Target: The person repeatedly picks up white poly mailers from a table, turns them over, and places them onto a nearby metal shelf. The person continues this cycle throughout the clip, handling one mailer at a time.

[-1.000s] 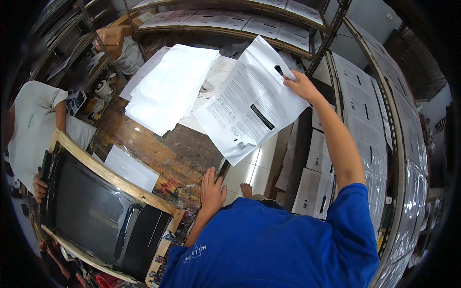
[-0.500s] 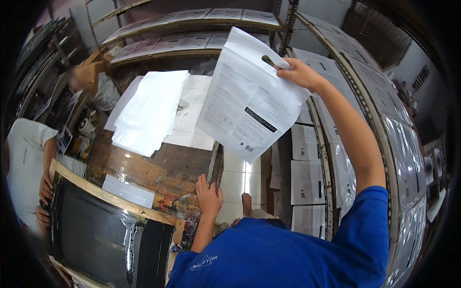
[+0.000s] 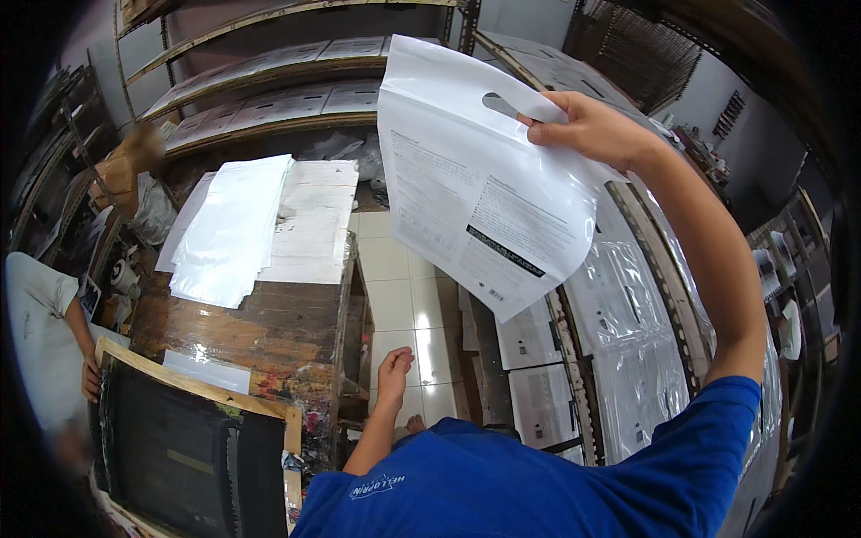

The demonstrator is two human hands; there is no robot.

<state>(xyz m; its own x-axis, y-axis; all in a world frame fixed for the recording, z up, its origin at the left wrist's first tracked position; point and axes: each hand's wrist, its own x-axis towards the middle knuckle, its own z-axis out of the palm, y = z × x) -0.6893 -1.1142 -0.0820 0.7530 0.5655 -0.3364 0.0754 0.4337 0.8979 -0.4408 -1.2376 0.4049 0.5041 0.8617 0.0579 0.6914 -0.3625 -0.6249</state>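
Observation:
A white plastic carrier bag [image 3: 484, 188], printed with dark text and a black bar, hangs up in front of me. My right hand [image 3: 592, 128] is closed on its top edge beside the cut-out handle hole, the arm stretched out to the right. Low in the middle, my left hand [image 3: 393, 375] is held over the floor beside the worktable, its fingers loosely bent and nothing in it. A pile of white bags [image 3: 233, 233] lies on the worktable [image 3: 296, 323], partly over a pale board [image 3: 309, 215].
Racks with rows of printed bags [image 3: 538, 341] stand close on the right; more shelves [image 3: 260, 117] cross the back. A wood-framed printing screen [image 3: 179, 457] lies at the lower left, with a co-worker's hand [image 3: 91, 378] on its edge. A tiled floor strip [image 3: 395, 287] runs beside the table.
My view has turned to the right, towards the racks. My left hand has come off the table edge. My right hand still holds the bag, now further right; the co-worker's other hand no longer shows.

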